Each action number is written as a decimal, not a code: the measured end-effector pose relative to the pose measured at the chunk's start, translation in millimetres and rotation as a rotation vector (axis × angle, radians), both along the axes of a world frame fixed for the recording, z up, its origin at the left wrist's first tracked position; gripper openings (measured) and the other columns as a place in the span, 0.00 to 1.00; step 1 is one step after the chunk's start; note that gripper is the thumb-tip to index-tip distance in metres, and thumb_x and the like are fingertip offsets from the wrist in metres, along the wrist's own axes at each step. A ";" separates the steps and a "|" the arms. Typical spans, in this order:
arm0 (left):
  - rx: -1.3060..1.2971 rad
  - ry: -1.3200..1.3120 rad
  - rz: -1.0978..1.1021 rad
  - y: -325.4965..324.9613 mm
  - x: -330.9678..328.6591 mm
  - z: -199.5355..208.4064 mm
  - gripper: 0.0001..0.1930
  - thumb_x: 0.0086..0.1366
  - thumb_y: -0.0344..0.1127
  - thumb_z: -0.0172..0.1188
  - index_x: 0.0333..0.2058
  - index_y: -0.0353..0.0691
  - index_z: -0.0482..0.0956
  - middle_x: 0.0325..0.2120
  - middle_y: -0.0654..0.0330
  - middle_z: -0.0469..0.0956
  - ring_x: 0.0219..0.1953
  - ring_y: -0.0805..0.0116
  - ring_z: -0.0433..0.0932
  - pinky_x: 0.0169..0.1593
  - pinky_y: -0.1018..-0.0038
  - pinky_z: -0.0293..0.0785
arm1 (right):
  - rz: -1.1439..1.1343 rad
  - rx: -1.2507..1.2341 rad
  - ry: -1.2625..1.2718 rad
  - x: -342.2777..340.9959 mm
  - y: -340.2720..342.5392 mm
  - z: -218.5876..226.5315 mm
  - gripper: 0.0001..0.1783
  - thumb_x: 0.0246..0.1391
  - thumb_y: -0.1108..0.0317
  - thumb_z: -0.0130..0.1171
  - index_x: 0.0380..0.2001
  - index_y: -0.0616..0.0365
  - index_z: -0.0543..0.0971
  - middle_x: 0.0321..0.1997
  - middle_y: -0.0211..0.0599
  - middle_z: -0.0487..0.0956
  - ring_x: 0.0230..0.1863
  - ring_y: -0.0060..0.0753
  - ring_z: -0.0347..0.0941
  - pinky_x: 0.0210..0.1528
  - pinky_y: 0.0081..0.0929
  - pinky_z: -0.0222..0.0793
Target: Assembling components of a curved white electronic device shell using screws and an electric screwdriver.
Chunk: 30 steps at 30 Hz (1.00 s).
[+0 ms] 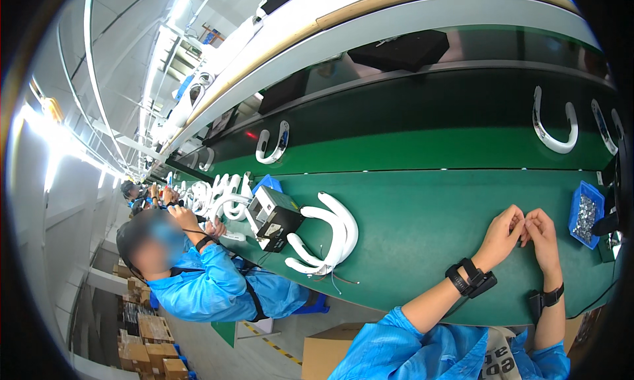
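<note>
My left hand (pixel 504 231) and my right hand (pixel 541 233) meet over the green table (pixel 409 228), with their fingertips touching. Both sets of fingers are bent and drawn together. Anything small between them is too hidden to make out. Just right of my right hand stands a blue bin (pixel 576 223) holding many small shiny metal parts. Further left on the table lie white curved tubes (pixel 351 231), nested together, with thin wires at their near end. Black bands with small boxes are strapped round both my wrists.
A black box-shaped device (pixel 285 225) stands left of the tubes. Beyond the table, a dark green belt (pixel 429 142) carries white U-shaped pieces (pixel 556 142). At the left, a co-worker in a blue smock (pixel 205 287) handles white parts. A cardboard box (pixel 323 347) sits below the table edge.
</note>
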<state>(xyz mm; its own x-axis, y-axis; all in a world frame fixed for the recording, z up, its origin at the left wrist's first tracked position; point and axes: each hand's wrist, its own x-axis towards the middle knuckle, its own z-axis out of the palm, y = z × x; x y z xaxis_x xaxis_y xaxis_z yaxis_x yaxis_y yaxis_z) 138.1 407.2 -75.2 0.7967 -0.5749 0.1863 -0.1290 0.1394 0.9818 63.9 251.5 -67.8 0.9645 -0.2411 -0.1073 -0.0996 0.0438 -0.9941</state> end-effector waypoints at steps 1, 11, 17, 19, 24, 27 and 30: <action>0.000 0.000 -0.001 -0.1 -0.2 -0.6 0.03 0.76 0.24 0.56 0.40 0.33 0.70 0.29 0.57 0.77 0.29 0.70 0.77 0.35 0.71 0.75 | 0.000 0.001 -0.003 0.3 0.3 -0.5 0.06 0.75 0.69 0.53 0.41 0.58 0.74 0.30 0.27 0.77 0.29 0.17 0.73 0.30 0.19 0.72; 0.021 0.059 -0.046 1.2 1.3 3.2 0.03 0.76 0.24 0.55 0.40 0.33 0.71 0.32 0.59 0.78 0.33 0.72 0.78 0.40 0.72 0.77 | 0.010 0.003 -0.005 0.4 -3.3 -2.8 0.05 0.75 0.70 0.52 0.42 0.59 0.74 0.30 0.28 0.78 0.28 0.17 0.73 0.29 0.18 0.73; 0.016 0.056 -0.044 1.2 1.6 4.3 0.03 0.77 0.24 0.55 0.40 0.33 0.72 0.32 0.59 0.78 0.33 0.72 0.78 0.40 0.72 0.77 | 0.006 0.003 -0.006 0.9 -3.1 -2.3 0.05 0.75 0.70 0.52 0.42 0.59 0.74 0.30 0.28 0.78 0.28 0.17 0.74 0.29 0.18 0.73; 0.017 0.055 -0.048 0.4 0.9 4.5 0.02 0.77 0.24 0.55 0.40 0.33 0.72 0.32 0.59 0.78 0.33 0.71 0.78 0.40 0.72 0.77 | 0.003 0.010 0.000 -0.3 -3.7 -1.7 0.05 0.75 0.69 0.52 0.42 0.58 0.75 0.30 0.28 0.78 0.28 0.17 0.74 0.29 0.18 0.73; 0.032 0.042 -0.032 0.4 0.2 4.2 0.02 0.77 0.25 0.55 0.41 0.34 0.72 0.32 0.58 0.79 0.33 0.72 0.78 0.40 0.72 0.77 | 0.010 -0.001 -0.005 -0.3 -3.0 1.8 0.06 0.75 0.69 0.52 0.41 0.59 0.75 0.31 0.28 0.78 0.29 0.17 0.74 0.30 0.18 0.73; 0.027 0.062 -0.042 0.6 1.4 2.8 0.02 0.77 0.25 0.55 0.41 0.34 0.72 0.32 0.58 0.79 0.33 0.72 0.78 0.40 0.72 0.77 | 0.017 0.004 -0.007 0.3 -3.0 1.2 0.06 0.75 0.69 0.52 0.41 0.59 0.75 0.31 0.28 0.78 0.29 0.17 0.74 0.30 0.18 0.73; 0.043 0.032 -0.033 -1.0 0.8 5.4 0.03 0.77 0.25 0.55 0.41 0.33 0.72 0.32 0.59 0.79 0.33 0.72 0.78 0.40 0.72 0.77 | 0.009 0.014 -0.005 -0.2 -4.3 1.9 0.05 0.75 0.70 0.53 0.41 0.59 0.74 0.31 0.28 0.77 0.28 0.18 0.73 0.30 0.19 0.73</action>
